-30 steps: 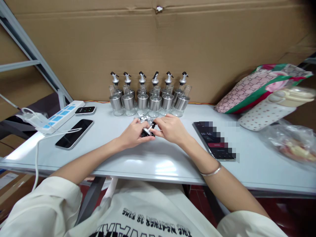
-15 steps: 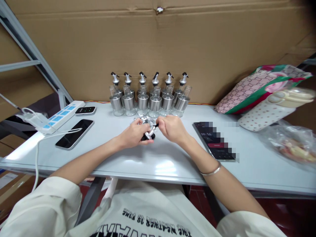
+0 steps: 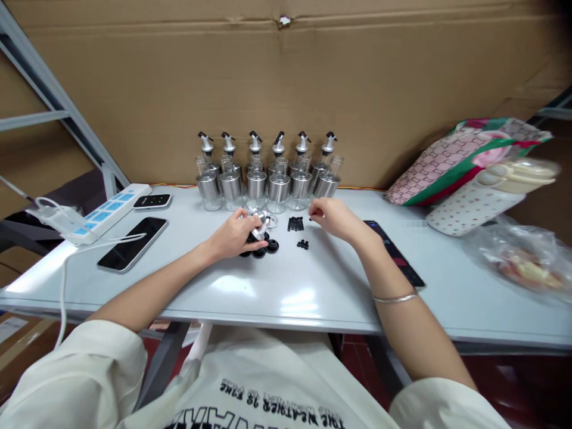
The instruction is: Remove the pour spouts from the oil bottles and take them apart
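Note:
My left hand is closed round a silver pourer spout, held just above several black round caps on the white table. My right hand hovers to the right of a short row of small black stoppers, fingers curled in a pinch; I cannot make out anything between them. Two more tiny black pieces lie in front. A double row of glass and steel dispenser bottles stands behind, against the cardboard.
A black phone, a power strip with white cables and a small black device lie at the left. A dark phone lies by my right forearm. A patterned bag, dotted pouch and plastic bag fill the right.
My right hand has come off the spout and moved right, away from my left hand. Black stoppers and caps, hidden under the hands before, now show on the table.

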Tool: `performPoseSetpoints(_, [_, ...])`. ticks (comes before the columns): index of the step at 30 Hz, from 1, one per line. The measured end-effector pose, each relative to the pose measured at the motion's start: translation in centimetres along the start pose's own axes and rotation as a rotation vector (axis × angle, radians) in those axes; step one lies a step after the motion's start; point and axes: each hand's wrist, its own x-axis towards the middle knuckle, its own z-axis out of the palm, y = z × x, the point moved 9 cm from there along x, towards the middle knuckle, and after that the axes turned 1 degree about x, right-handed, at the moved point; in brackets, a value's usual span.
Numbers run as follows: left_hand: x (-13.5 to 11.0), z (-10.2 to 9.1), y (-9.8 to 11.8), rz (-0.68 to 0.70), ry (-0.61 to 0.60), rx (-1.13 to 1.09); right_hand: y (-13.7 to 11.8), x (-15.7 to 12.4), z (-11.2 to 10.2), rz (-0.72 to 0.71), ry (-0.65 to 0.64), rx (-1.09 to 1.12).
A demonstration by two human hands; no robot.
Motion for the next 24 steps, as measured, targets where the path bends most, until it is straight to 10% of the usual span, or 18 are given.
performPoseSetpoints(6, [0.1, -0.1, 0.5, 0.012, -0.021, 0.002, 0.6, -0.4, 2.5, 0.045, -0.21, -0.032])
performPoseSetpoints(13, [0.1, -0.1, 0.7, 0.051, 0.0, 0.01, 3.1, -0.3, -0.5, 0.168, -0.034, -0.066])
performPoseSetpoints(24, [0.1, 0.6, 0.2, 0.002, -0.068, 0.002, 5.0, -1.6, 2.1, 0.296, -0.35, -0.123])
